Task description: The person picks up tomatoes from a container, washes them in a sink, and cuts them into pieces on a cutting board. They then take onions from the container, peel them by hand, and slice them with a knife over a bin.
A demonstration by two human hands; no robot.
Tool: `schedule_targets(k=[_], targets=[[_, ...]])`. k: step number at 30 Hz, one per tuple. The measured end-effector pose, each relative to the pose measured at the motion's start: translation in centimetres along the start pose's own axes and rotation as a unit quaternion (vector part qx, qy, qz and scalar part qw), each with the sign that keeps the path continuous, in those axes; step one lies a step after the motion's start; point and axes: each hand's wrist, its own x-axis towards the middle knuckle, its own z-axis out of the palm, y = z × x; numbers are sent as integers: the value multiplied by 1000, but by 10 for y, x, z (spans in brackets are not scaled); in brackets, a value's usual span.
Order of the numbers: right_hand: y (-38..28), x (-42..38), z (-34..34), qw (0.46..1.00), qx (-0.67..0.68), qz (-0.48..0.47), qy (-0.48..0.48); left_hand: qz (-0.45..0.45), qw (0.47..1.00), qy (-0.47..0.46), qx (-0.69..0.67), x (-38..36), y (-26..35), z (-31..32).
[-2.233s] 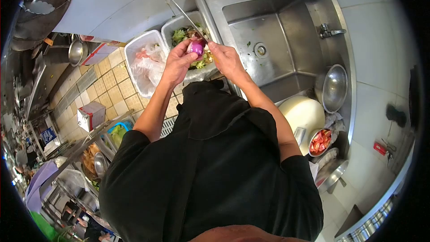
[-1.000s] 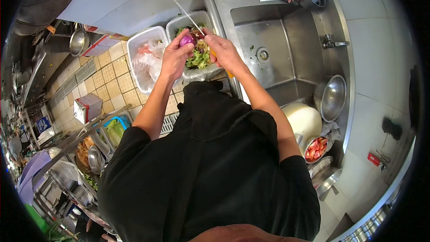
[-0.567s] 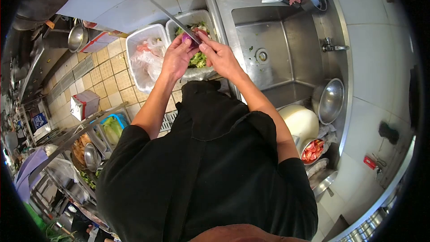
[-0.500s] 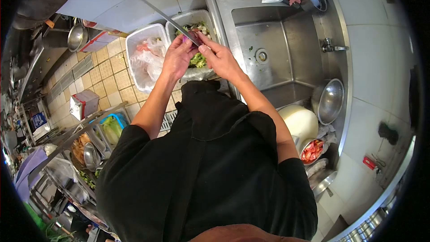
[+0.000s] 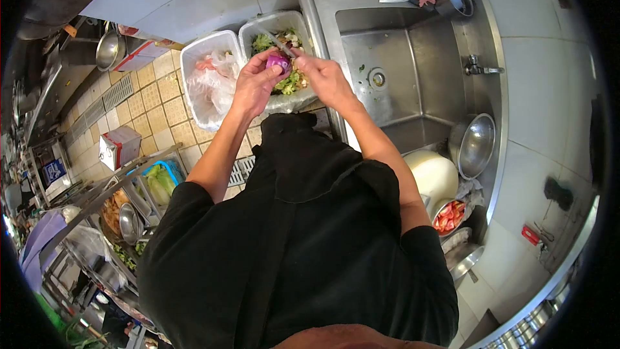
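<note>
A purple-red onion [image 5: 278, 63] is gripped in the fingers of my left hand [image 5: 254, 85]. My right hand [image 5: 324, 81] is closed round the handle of a knife [image 5: 276, 41], whose blade points away and to the left, just past the onion. Both hands are above a white bin [image 5: 248, 31] that holds green vegetable scraps [image 5: 292, 84] and pale peelings. The knife's handle is mostly hidden in my right hand.
Left of the scrap bin is another white bin [image 5: 188, 64] lined with plastic bags. A steel sink [image 5: 381, 113] stands to the right. Beside it are a metal bowl [image 5: 476, 147], a white cutting board [image 5: 429, 174] and a bowl of cut red pieces [image 5: 450, 218]. Tiled floor lies left.
The knife blade has dropped from lying across the onion, pointing up over the wall, to a lower angle over the scraps. More of the onion's purple surface shows now.
</note>
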Motion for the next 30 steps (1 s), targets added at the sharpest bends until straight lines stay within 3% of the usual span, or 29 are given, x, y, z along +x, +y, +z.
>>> schedule_targets(k=[4, 7, 14, 20, 23, 25, 27, 30], targets=[[-7, 1, -14, 992, 79, 93, 11, -18, 999, -26, 25, -6, 13, 3], [-11, -5, -12, 988, 106, 107, -34, 4, 1000, -8, 28, -1, 10, 5], [-1, -7, 8, 999, -7, -18, -28, 46, 988, 40, 139, 8, -1, 11], [-10, -12, 6, 999, -43, 15, -20, 67, 981, 60, 170, 1, -1, 23], [4, -9, 13, 999, -22, -38, 19, 67, 983, 52, 165, 2, 0, 20], [9, -2, 9, 999, 10, -25, 35, 58, 985, 40, 158, 0, 3, 17], [9, 4, -3, 993, 94, 70, 10, 64, 991, 9, 118, -7, 11, 20], [-4, -1, -9, 988, 93, 127, -6, 39, 997, -14, 58, -9, 20, 15]])
